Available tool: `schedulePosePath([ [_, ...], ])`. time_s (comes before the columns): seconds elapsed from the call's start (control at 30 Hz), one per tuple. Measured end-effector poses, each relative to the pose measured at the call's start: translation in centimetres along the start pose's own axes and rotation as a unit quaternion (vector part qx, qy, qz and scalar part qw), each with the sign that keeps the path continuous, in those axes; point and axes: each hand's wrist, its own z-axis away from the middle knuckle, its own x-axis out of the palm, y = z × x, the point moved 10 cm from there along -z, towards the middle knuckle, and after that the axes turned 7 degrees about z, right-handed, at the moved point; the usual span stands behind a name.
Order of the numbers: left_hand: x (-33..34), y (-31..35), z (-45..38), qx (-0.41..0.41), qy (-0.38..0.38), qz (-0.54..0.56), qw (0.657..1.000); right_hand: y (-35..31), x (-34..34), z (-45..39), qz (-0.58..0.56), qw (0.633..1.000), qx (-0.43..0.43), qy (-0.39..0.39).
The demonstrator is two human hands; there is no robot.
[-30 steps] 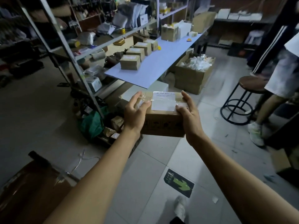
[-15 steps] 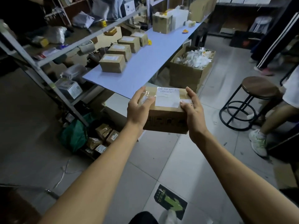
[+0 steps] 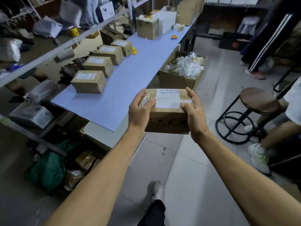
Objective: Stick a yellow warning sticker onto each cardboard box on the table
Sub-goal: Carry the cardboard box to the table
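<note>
Hands [image 3: 167, 111] grip box [image 3: 166, 123] labelled "159".

Single head cam, wide-angle, looks forward and down along both forearms. Table [image 3: 130, 75] runs from its near corner at centre-left away to upper right; near end is close, far end probably distorted by lens.

Matt brown cardboard box [image 3: 166, 121] with glossy clear tape [image 3: 147, 97], white paper label [image 3: 167, 99]; smooth matt table [image 3: 123, 82].
</note>
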Motion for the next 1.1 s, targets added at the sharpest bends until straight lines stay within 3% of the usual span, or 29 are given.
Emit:
schedulePosePath([
  [0.3, 4.2, -0.8, -16.1, -0.023, -0.027, 0.013, 0.999, 0.1, -0.1, -14.9, 0.018, 0.999, 0.021, 0.044],
  [0.77, 14.2, -4.3, -35.9, -0.037, -0.035, 0.003, 0.999, 2.0, -3.9, -35.8, -0.002, 0.998, 0.031, 0.049],
  [1.1, 20.2, -4.8, -49.6, -0.047, 0.033, -0.014, 0.998, 2.3, -6.0, -54.0, 0.014, 0.999, 0.031, -0.005],
])
